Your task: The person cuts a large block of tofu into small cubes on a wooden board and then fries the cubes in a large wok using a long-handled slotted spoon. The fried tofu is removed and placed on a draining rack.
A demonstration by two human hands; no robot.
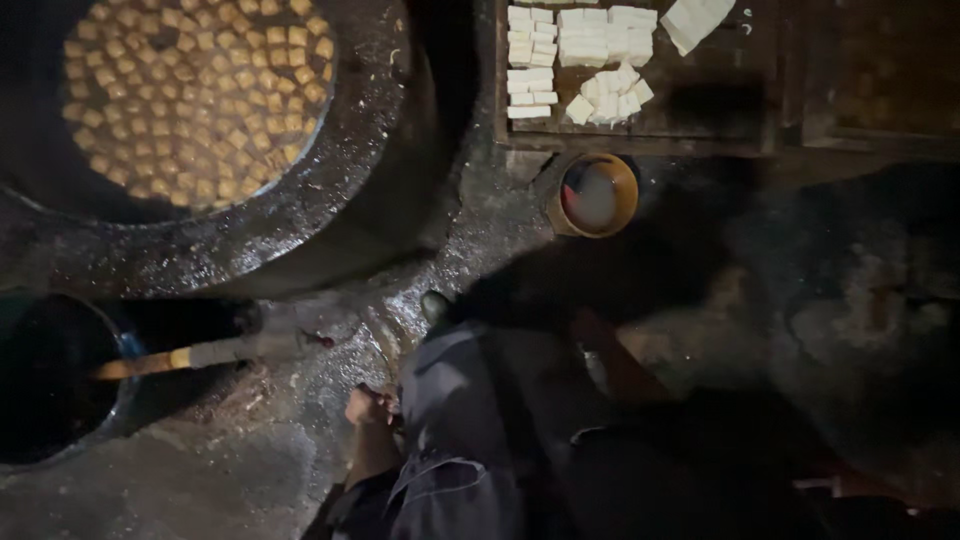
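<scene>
My left hand [368,408] is low in the view, fingers curled into a fist against the edge of the grey garment [470,420] over my legs. I cannot tell if it grips the cloth. A forearm [615,365] lies in deep shadow to the right, and its hand is hidden. Closest to my left hand is a long utensil handle [205,353], pale with a wooden end, lying across the wet dark counter [300,440].
A big round wok [335,190] at the top left holds several golden fried cubes [195,95] in oil. A wooden tray [700,130] at the top carries white cut blocks [585,60]. Below it stands an orange bowl [593,195]. A dark pot [50,380] sits at the left.
</scene>
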